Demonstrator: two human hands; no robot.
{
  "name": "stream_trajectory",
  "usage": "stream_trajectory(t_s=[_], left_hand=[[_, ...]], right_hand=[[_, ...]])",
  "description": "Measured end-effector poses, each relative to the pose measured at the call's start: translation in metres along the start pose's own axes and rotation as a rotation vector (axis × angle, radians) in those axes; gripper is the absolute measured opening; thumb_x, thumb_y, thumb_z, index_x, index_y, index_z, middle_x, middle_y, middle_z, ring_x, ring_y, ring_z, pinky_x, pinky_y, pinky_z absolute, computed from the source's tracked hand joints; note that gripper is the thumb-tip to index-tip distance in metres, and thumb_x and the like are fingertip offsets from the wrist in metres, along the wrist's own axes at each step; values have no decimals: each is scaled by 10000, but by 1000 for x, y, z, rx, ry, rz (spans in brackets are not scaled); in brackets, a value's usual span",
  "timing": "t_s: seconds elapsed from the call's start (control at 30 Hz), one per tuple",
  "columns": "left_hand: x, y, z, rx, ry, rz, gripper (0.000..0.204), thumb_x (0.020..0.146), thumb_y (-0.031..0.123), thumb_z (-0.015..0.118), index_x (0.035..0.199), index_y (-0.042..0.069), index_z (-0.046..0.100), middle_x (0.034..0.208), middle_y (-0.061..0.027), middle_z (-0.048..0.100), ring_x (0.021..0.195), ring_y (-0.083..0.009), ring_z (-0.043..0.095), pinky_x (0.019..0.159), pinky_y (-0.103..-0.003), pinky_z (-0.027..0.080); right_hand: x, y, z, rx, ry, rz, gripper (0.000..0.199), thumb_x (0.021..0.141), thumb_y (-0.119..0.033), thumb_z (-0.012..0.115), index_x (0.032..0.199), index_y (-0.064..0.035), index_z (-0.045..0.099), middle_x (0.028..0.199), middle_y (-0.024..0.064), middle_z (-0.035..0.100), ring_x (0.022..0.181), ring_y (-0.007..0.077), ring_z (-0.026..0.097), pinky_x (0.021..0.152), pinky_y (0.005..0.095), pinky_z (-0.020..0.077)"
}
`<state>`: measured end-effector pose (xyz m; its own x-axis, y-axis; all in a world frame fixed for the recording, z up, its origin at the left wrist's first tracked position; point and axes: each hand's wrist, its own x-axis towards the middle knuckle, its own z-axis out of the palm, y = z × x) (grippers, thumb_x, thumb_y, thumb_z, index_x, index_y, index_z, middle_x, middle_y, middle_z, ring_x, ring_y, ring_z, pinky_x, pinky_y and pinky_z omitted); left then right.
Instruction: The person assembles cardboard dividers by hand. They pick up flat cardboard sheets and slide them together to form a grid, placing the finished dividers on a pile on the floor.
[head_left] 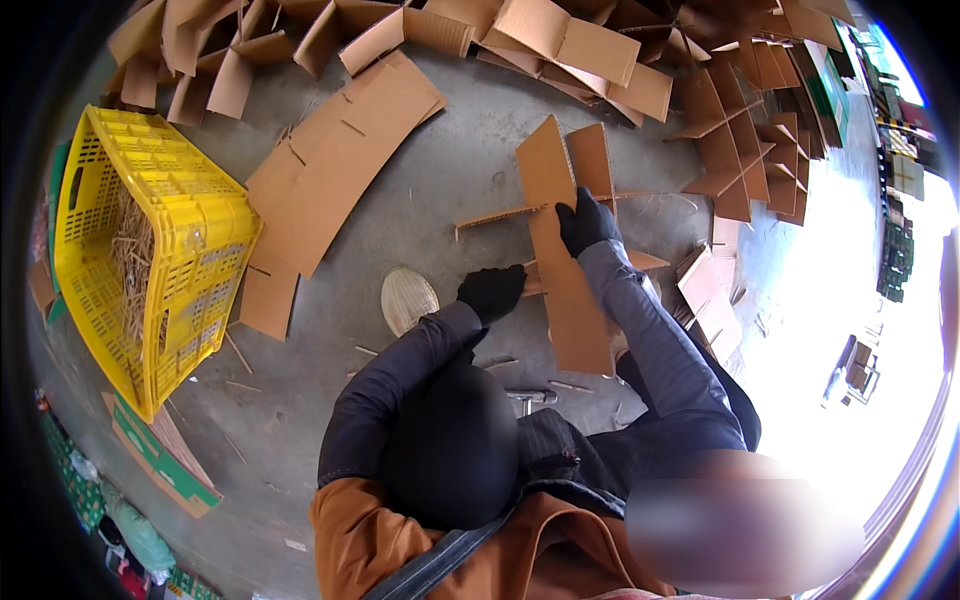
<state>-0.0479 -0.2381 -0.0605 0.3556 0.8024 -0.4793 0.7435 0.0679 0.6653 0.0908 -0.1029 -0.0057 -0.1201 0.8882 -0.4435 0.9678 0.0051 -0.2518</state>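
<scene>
Head view — right hand (586, 224) pinches cardboard divider (565, 300), left hand (492, 294) partly hidden — its grip I cannot tell

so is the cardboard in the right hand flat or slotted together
Slotted together: the long cardboard piece in the right hand has strips crossing it, sticking out both sides. Whether fully seated, cannot tell.

Plain black on the gloved left hand (492, 292) and gloved right hand (585, 224) — slate grey on the long fabric sleeves (660, 340). At both hands, warm brown on the slotted cardboard divider (572, 320). Left of the left hand, cream on the oval disc (408, 300) — farther left, bright yellow on the latticed plastic crate (215, 225).
</scene>
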Motion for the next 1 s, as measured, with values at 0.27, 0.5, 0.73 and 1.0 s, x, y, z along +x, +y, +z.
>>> stream_trajectory(t_s=[0.27, 0.5, 0.73, 1.0], left_hand=[[2, -20, 13, 63, 269, 137, 222, 857, 199, 457, 1042, 88, 509, 688, -137, 632, 582, -319, 630, 519, -456, 480], [4, -17, 18, 23, 209, 120, 228, 882, 244, 449, 1036, 92, 522, 698, -114, 635, 614, -324, 633, 536, -458, 475], [38, -17, -49, 198, 986, 310, 267, 880, 254, 465, 1113, 141, 534, 942, -152, 630, 819, -305, 636, 700, -438, 495], [68, -22, -59, 199, 271, -13, 293, 877, 172, 416, 1141, 222, 534, 940, -69, 629, 826, -273, 644, 700, -413, 516]], right_hand=[[7, -10, -6, -52, 36, -20, 352, 869, -316, 507, 1069, -31, 449, 887, 257, 624, 879, 430, 592, 743, 510, 455], [-33, -13, 62, -61, 130, 96, 343, 899, -369, 456, 1060, -77, 376, 759, 265, 612, 684, 469, 584, 583, 578, 425], [-26, -20, 49, 9, 168, 6, 387, 909, -380, 432, 1166, -94, 380, 782, 267, 618, 713, 469, 586, 616, 561, 434], [-42, -18, 29, -50, 47, 72, 510, 914, -359, 424, 1365, -227, 227, 824, 253, 637, 738, 424, 621, 640, 508, 467]])
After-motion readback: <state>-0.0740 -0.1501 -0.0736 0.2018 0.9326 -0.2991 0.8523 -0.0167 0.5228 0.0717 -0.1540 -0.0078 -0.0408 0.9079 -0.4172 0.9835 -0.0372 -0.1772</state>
